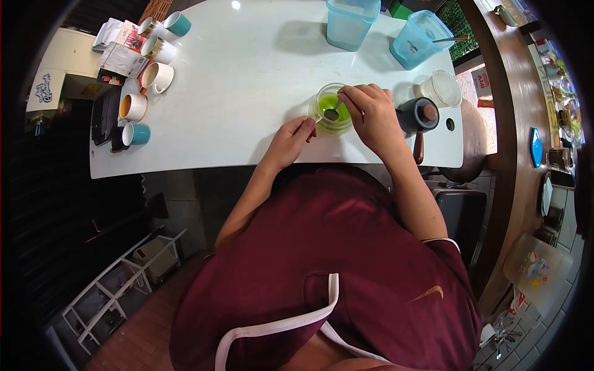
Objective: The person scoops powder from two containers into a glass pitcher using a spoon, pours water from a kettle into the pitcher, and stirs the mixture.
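A clear glass cup (339,128) with bright green liquid in it stands near the front edge of the white table. My right hand (373,115) is closed on a spoon (331,115), whose dark bowl is tilted over the green liquid. At the cup's left side, my left hand (288,143) pinches the cup, with the thumb on top; whether it grips a handle or the rim, I cannot make out. Just right of my right hand sits a dark pot (408,115) with a brown knob and a brown handle pointing toward me.
Behind the pot stands a clear plastic tub (443,88). Two light-blue containers, one (352,28) at the back and another (413,49) holding a utensil, are farther off. Several cups, including a teal cup (137,133), line the left end of the table (229,80) beside a cream machine (65,68).
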### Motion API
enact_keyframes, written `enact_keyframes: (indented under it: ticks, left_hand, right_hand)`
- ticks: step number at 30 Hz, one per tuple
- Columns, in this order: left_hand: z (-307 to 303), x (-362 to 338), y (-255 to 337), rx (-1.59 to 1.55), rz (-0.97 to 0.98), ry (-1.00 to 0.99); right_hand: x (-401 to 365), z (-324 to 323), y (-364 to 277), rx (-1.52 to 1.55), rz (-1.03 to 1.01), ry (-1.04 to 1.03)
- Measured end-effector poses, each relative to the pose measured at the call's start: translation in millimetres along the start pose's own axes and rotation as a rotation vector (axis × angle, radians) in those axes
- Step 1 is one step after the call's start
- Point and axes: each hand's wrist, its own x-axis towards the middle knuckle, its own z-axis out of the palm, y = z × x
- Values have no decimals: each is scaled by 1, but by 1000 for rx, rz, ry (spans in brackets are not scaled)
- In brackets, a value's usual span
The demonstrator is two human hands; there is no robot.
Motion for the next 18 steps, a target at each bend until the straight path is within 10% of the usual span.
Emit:
enact_keyframes:
  ticks: [18]
  left_hand:
    - [-1,1,-2,-21,-23,-1]
  right_hand:
    - [-3,2,11,10,6,68]
